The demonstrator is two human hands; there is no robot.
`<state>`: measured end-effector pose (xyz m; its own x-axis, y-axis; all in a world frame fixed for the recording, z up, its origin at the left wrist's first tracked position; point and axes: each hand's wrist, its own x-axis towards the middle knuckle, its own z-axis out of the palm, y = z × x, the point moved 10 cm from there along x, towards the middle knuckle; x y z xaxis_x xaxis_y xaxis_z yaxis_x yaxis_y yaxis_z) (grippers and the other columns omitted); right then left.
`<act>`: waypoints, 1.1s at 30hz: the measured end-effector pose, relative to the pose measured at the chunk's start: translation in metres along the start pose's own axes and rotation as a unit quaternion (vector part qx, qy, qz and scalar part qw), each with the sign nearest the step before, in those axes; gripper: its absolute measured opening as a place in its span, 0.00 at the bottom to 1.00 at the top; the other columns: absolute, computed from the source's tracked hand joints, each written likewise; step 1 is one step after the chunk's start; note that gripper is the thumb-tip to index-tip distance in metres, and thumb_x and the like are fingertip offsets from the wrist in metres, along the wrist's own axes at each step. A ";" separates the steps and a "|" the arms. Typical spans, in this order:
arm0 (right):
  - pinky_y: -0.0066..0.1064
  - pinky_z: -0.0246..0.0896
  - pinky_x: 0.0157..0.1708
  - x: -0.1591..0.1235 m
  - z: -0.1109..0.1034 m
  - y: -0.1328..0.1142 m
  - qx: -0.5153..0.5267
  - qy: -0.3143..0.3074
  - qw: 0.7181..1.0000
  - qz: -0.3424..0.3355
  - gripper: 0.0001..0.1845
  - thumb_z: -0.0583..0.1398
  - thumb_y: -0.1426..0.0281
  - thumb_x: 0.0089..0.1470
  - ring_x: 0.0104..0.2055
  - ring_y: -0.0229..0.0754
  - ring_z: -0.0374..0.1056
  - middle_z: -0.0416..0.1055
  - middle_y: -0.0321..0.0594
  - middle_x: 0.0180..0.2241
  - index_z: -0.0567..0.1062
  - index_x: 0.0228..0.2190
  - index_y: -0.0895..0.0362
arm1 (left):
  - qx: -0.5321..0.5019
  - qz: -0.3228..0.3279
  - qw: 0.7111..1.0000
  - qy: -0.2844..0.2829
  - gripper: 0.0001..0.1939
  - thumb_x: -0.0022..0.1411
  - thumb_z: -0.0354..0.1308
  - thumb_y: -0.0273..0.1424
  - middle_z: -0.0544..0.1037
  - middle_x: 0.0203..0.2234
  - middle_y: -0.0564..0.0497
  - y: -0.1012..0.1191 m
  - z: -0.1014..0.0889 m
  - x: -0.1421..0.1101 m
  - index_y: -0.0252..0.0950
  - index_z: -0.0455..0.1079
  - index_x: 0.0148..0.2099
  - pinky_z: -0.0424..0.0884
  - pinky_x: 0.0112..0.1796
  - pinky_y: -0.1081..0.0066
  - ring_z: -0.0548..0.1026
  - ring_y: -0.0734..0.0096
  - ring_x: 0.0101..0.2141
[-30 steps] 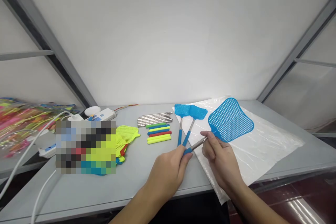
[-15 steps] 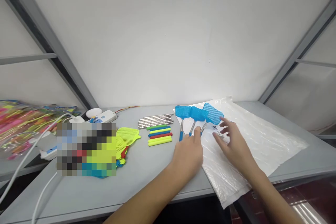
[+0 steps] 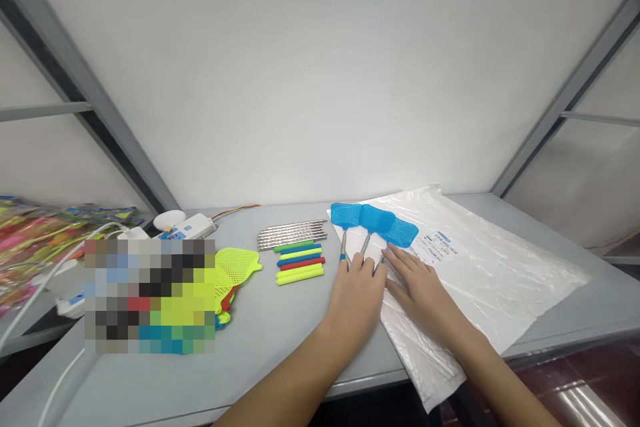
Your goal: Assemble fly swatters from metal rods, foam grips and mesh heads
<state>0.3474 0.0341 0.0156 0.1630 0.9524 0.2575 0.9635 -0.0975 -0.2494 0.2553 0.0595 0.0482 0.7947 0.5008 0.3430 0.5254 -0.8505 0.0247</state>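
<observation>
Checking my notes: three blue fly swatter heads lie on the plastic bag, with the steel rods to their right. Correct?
No: the steel rods lie to the left of the three blue fly swatter heads, not the right, as the head view shows.

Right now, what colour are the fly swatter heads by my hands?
The fly swatter heads are bright blue mesh, clearest in the head view.

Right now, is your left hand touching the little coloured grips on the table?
Apart. The head view shows your left hand to the right of the coloured plastic grips, with bare grey table showing between them.
</observation>
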 end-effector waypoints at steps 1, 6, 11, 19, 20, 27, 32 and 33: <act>0.50 0.53 0.58 0.000 0.001 0.000 -0.001 -0.004 1.000 0.000 0.27 0.47 0.57 0.64 0.67 0.50 0.48 0.51 0.38 0.66 0.57 0.63 0.47 | 0.002 0.005 1.000 0.003 0.07 0.67 0.49 0.26 0.74 0.38 0.47 -0.001 0.001 -0.001 0.37 0.67 0.44 0.64 0.41 0.57 0.67 0.56 0.44; 0.51 0.51 0.58 0.001 0.000 -0.001 -0.003 -0.008 1.000 0.008 0.26 0.46 0.57 0.65 0.67 0.50 0.47 0.52 0.39 0.66 0.61 0.61 0.48 | 0.008 0.021 1.000 0.010 0.06 0.66 0.52 0.26 0.75 0.38 0.49 -0.006 0.002 -0.002 0.38 0.67 0.45 0.63 0.39 0.59 0.67 0.56 0.44; 0.50 0.48 0.60 0.000 0.000 0.000 0.003 -0.022 1.000 0.016 0.28 0.44 0.55 0.65 0.68 0.48 0.44 0.49 0.39 0.67 0.58 0.63 0.48 | 0.011 0.021 1.000 0.017 0.06 0.67 0.52 0.27 0.75 0.40 0.48 -0.009 0.002 0.000 0.39 0.68 0.45 0.63 0.39 0.59 0.68 0.56 0.45; 0.52 0.43 0.61 0.001 0.002 0.000 0.016 -0.036 0.999 0.020 0.30 0.43 0.54 0.65 0.69 0.48 0.42 0.46 0.42 0.68 0.55 0.64 0.49 | 0.007 0.023 0.999 0.021 0.08 0.67 0.51 0.27 0.74 0.40 0.48 -0.010 0.002 0.003 0.40 0.68 0.46 0.63 0.40 0.60 0.68 0.58 0.44; 0.53 0.43 0.61 0.001 0.003 0.000 0.018 -0.037 0.999 0.020 0.30 0.43 0.54 0.65 0.69 0.49 0.42 0.46 0.42 0.67 0.55 0.64 0.49 | 0.007 0.022 1.000 0.021 0.08 0.67 0.51 0.27 0.74 0.40 0.49 -0.010 0.002 0.003 0.40 0.68 0.46 0.63 0.40 0.60 0.68 0.58 0.44; 0.54 0.43 0.61 0.003 0.006 0.001 0.015 -0.045 0.999 0.020 0.31 0.43 0.53 0.65 0.69 0.49 0.41 0.45 0.40 0.68 0.54 0.65 0.49 | -0.005 0.021 0.999 0.023 0.06 0.67 0.52 0.28 0.74 0.39 0.48 -0.010 -0.002 0.003 0.40 0.68 0.45 0.63 0.40 0.61 0.68 0.59 0.44; 0.53 0.44 0.61 0.001 0.007 0.002 0.007 -0.045 0.999 0.020 0.32 0.43 0.53 0.65 0.69 0.48 0.41 0.45 0.43 0.68 0.52 0.65 0.51 | -0.041 0.023 0.998 0.029 0.11 0.68 0.52 0.36 0.73 0.45 0.49 -0.013 -0.023 -0.003 0.40 0.67 0.50 0.64 0.44 0.62 0.66 0.60 0.47; 0.53 0.44 0.61 0.000 0.007 0.003 0.006 -0.041 0.999 0.019 0.32 0.43 0.54 0.65 0.69 0.48 0.42 0.45 0.44 0.68 0.52 0.65 0.52 | -0.054 0.023 0.998 0.032 0.11 0.68 0.52 0.36 0.72 0.46 0.50 -0.017 -0.030 -0.006 0.40 0.67 0.50 0.63 0.45 0.62 0.66 0.61 0.48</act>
<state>0.3484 0.0361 0.0081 0.1816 0.9686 0.1701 0.9543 -0.1318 -0.2681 0.2324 0.0665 0.0739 0.7941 0.4530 0.4051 0.4504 -0.8862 0.1082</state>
